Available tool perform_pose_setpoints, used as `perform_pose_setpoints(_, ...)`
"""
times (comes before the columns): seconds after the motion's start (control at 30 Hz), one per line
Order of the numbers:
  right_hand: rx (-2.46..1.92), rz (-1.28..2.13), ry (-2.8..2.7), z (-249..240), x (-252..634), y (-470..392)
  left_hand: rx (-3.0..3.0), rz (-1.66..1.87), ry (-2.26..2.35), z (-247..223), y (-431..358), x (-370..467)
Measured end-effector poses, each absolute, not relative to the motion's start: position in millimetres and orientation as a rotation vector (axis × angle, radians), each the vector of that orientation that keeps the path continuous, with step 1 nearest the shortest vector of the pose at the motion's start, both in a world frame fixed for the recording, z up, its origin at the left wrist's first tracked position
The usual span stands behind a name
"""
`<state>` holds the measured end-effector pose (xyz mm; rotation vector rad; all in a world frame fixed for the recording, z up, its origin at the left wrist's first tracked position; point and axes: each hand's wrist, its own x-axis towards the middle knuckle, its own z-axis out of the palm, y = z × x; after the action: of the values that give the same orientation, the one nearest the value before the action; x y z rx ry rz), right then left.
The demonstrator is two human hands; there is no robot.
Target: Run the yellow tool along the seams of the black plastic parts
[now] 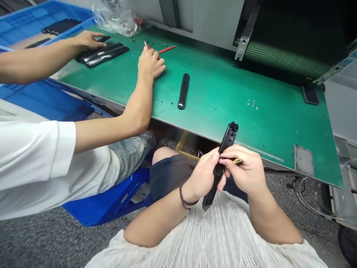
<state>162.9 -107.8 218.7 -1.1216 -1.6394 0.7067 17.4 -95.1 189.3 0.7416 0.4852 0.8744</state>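
My left hand [205, 173] is wrapped round a long, narrow black plastic housing [229, 136], which slants up and away from my lap in front of the table edge. Small ribbed details show at its far end. Against the middle of the housing, my right hand [242, 167] is closed in a pinch on a thin piece with a yellow end [237, 160]. Fingers hide most of that piece, so its kind is unclear. Another black tube-shaped housing [183, 91] lies by itself on the green tabletop, beyond my hands to the left.
At left, a co-worker's hand [150, 61] holds a red-and-white item; the other touches black parts [106, 55]. A red pen-like tool [168, 49], plastic bag [117, 18] and blue crate [33, 16] are farther back. A phone [310, 93] and grey plate [304, 160] lie right on the table [267, 126].
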Motion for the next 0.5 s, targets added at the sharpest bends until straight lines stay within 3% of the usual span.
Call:
perform_pose_setpoints(0.23,-0.972,0.050,-1.929,192,154,-116,0.288,1.079,0.605,187,-67,-14)
perform_pose_setpoints(0.4,-1.258,0.040,-2.005,173,148,-94,0.219,1.294,0.601,195,-52,-40)
perform_pose_setpoints(0.5,-1.002,0.280,-1.960,179,141,-104,0.214,1.344,0.593,198,-52,-42)
